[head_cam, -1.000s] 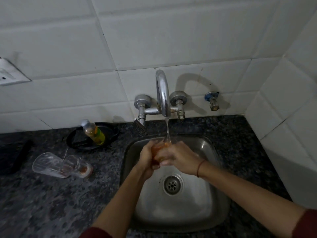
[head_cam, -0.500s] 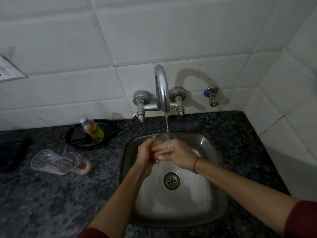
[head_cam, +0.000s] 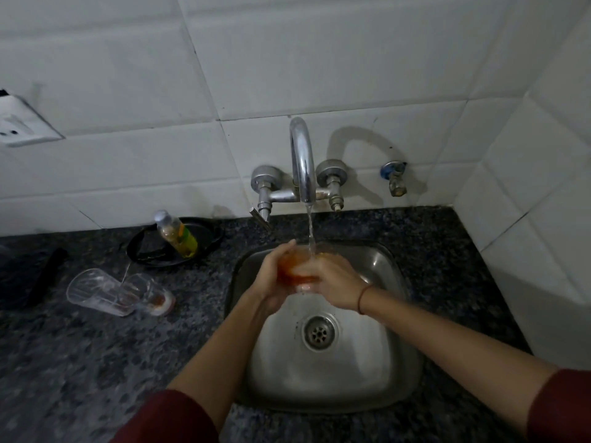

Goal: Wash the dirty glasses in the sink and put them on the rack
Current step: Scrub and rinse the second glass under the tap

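Dark granite counter (head_cam: 80,362) holds a steel sink (head_cam: 351,378), a chrome tap (head_cam: 302,155) runs water above it, two glasses (head_cam: 118,292) lie sideways left of the sink, and over the basin the left hand (head_cam: 268,282) and right hand (head_cam: 335,282) wrap their fingers round an orange-stained glass (head_cam: 289,266) under the stream.

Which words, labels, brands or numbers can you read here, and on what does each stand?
None can be read.
Label on the bottle: green and yellow, too blurred to read.
The switch plate on the wall: dark marks only, no legible text.
The glass held under the tap: no print visible.
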